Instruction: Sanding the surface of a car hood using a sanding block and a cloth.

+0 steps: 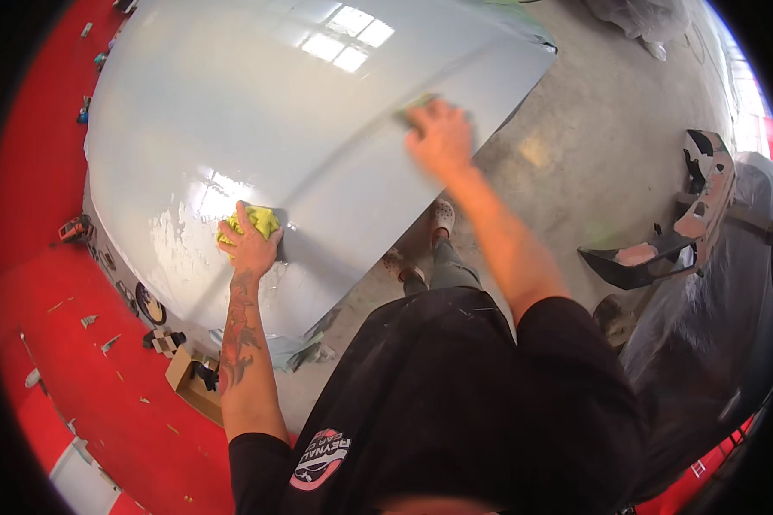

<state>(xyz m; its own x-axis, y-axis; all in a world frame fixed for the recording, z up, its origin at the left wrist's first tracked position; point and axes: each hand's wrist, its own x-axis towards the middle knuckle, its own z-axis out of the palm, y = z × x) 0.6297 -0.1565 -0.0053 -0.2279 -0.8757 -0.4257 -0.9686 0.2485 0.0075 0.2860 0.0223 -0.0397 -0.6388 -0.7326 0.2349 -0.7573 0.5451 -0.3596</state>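
Note:
A large pale grey-white car panel (258,112) fills the upper left, glossy with wet patches near its left side. My left hand (253,249) presses a crumpled yellow cloth (262,221) onto the wet part, its fingers curled over the top. Farther away and to the right, my right hand (442,137) is smeared by motion. Under its fingertips is a small greenish pad (416,105), flat on the panel. What kind of pad it is, the blur hides.
Green masking film (296,354) hangs from the panel's near edge. On the right, a dismantled bumper (704,206) stands beside a plastic-covered object (704,335). An open cardboard box (193,386) lies at the left, by the red surface (86,335). My feet are on the concrete floor (567,154).

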